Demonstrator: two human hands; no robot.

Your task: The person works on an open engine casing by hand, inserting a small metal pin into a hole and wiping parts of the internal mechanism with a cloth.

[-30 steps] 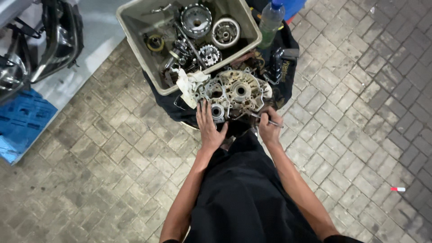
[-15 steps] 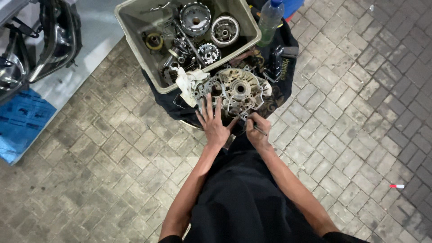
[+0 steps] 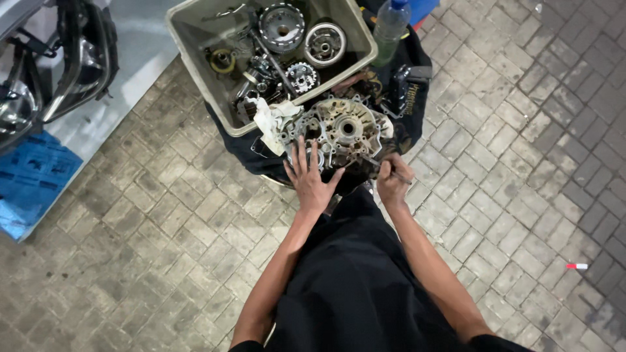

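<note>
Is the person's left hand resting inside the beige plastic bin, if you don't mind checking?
No, the left hand lies spread on the engine crankcase half, which sits outside the beige bin on dark cloth.

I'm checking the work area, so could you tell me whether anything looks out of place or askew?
A small red-and-white object lies alone on the paving, away from the work. A crumpled white rag hangs over the bin's rim, beside the engine case. Nothing looks spilled.

A crankcase [image 3: 342, 133] lies on a cloth [image 3: 251, 153] on the paving [image 3: 163, 221], just before a tub [image 3: 195, 62] of engine parts [image 3: 282, 27]. A rag [image 3: 272, 120] sits between them at the left. A bottle [image 3: 391, 26] stands right of the tub. A crate [image 3: 32, 173] lies far left.
</note>
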